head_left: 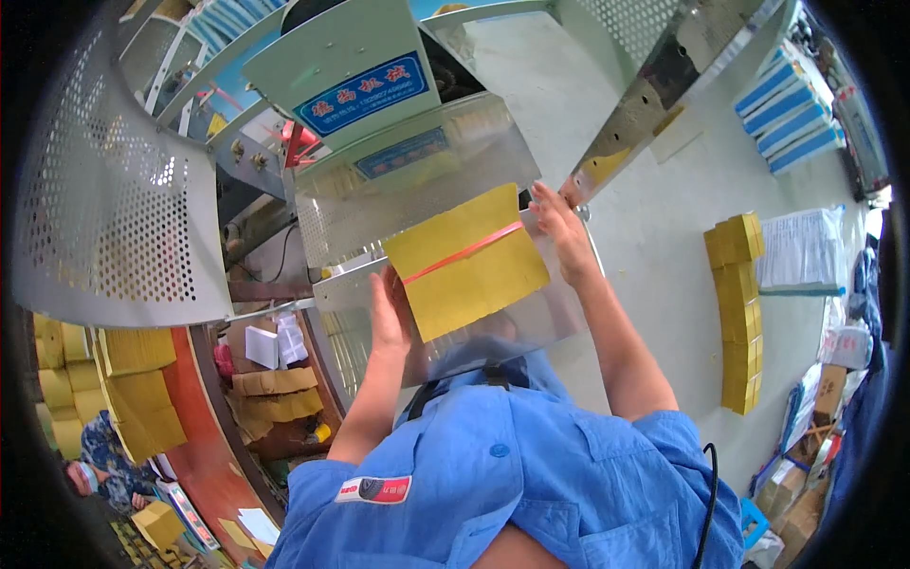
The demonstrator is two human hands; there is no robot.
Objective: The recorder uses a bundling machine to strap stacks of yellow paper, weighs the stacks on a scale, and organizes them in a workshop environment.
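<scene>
grip: at the frame's centre, two bare hands flank a yellow paper bundle (474, 275). the left hand (391, 313) is set at the bundle's left edge, fingers partly hidden; i cannot tell whether it has closed on the paper. the right hand (567, 237) is open, fingers loosely spread, beside the upper right edge; contact cannot be confirmed from where i stand.

handling: keep both palms level and press evenly from opposite ends, so that the sheets stay flush. avoid squeezing one corner, which could fan the stack or slip the pink band (464, 252).

orientation: the broad face is turned up. the long axis runs from lower left to upper right at a shallow slope, with the band roughly parallel to it; one short end faces each hand.

beyond: the bundle lies over a shiny metal plate (548, 327); whether it rests there is unclear. farther off, toward the top of the frame, stands a pale machine panel (284, 71) with a blue label (360, 92).
</scene>
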